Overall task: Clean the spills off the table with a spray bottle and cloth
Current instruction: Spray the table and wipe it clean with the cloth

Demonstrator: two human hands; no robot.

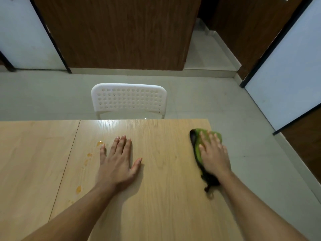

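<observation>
1. Left hand (116,162) lies flat at frame centre on the counter (165,206), fingers straight and spread, holding nothing.
2. Right hand (214,153) presses the green cloth (197,146) flat, fingers straight, just beside the counter's right edge.
3. Orange spills (99,143) dot the counter left of the left hand, near a seam.
4. White chair (128,100) stands at the far edge.

table (156,197): light wood grain | spills (78,189): orange | cloth (198,146): green, black edge | chair (128,100): white, perforated
</observation>
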